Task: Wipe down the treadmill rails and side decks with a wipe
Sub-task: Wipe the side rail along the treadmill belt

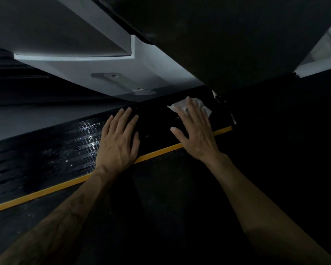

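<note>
The crumpled white paper wipe (189, 106) lies on the black ribbed side deck of the treadmill (155, 121), toward its far right end, close under the dark overhanging housing. The right hand (194, 129) lies flat on top of it with fingers straight and spread, pressing it down rather than pinching it; only the far part of the wipe shows past the fingertips. The left hand (119, 138) rests just left of it on the same deck, palm down and fingers extended, holding nothing and apparently bracing.

The wipe looks thin, soft and very light, so it will bunch or roll under the palm if pushed with uneven pressure. A flat palm over its middle, as here, seems the best hold, since a pinch at one edge would let the rest drag and fold.

The deck looks stiff and fixed. Its grooved surface glistens with wet spots to the left, so it is probably slick, and the ridges may snag the paper. A narrow yellow stripe (65, 185) runs along the deck's near edge, with the darker running belt (161, 188) nearer still. The far corner by the housing is tight; fingertips may serve better there.
</note>
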`<state>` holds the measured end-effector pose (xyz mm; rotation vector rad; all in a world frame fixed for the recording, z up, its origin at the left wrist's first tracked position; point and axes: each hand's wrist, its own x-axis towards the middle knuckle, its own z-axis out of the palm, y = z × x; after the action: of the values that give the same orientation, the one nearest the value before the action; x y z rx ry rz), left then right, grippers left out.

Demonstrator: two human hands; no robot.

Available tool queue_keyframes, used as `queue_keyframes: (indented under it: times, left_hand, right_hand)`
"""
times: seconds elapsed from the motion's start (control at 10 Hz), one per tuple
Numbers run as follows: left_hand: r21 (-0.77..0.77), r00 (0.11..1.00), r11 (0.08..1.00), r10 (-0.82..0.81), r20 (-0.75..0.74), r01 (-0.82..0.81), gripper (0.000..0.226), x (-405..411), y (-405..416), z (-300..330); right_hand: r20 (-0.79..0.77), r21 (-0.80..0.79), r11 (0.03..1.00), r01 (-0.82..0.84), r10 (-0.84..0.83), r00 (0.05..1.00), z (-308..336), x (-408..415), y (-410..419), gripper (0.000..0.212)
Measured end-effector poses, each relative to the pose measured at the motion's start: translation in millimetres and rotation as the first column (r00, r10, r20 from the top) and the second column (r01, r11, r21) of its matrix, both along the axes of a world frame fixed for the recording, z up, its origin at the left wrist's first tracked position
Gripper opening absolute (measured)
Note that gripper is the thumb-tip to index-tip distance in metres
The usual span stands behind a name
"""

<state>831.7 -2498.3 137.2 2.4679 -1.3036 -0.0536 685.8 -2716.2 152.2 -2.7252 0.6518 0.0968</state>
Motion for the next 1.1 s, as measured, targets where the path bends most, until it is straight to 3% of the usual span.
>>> queue_keyframes:
  times: [0.2,0.3,0.5,0.7,0.8,1.0,1.1]
  left_hand:
    - [0.017,1.000,1.000,0.005,0.002,-0.005,0.056,-0.1,-0.1,0.9]
    - [0.003,1.000,1.000,0.007,-0.002,-0.007,0.055,-0.4,0.0,0.3]
    - [-0.001,1.000,1.000,0.006,0.004,-0.006,0.055,-0.7,0.4,0.0]
    - [0.004,1.000,1.000,0.018,0.004,-0.018,0.055,-1.4,1.0,1.9]
    - [-0.006,0.999,0.999,0.034,-0.006,-0.034,0.054,-2.1,1.4,3.0]
    - [0.003,0.999,0.999,0.032,-0.020,-0.032,0.055,-1.7,2.0,2.7]
    - [0.004,0.999,0.999,0.035,-0.015,-0.035,0.055,-2.1,1.0,3.2]
  right_hand:
    - [-0.076,0.018,0.959,0.284,-0.282,0.956,6.6,21.0,-8.3,0.083]
    - [-0.115,-0.013,0.955,0.296,-0.295,0.948,5.9,43.5,0.8,0.081]
    - [-0.121,-0.130,0.985,-0.117,0.101,0.988,-1.1,8.6,8.9,0.074]
    - [-0.175,-0.146,0.975,0.166,-0.191,0.966,7.6,27.1,-2.4,0.083]
    - [-0.167,-0.130,0.975,0.181,-0.202,0.965,7.7,47.4,12.9,0.083]
    - [-0.118,-0.117,0.977,-0.179,0.166,0.979,3.9,15.7,13.4,0.072]
    - [-0.143,-0.112,0.987,-0.116,0.100,0.985,8.8,9.8,-0.7,0.070]
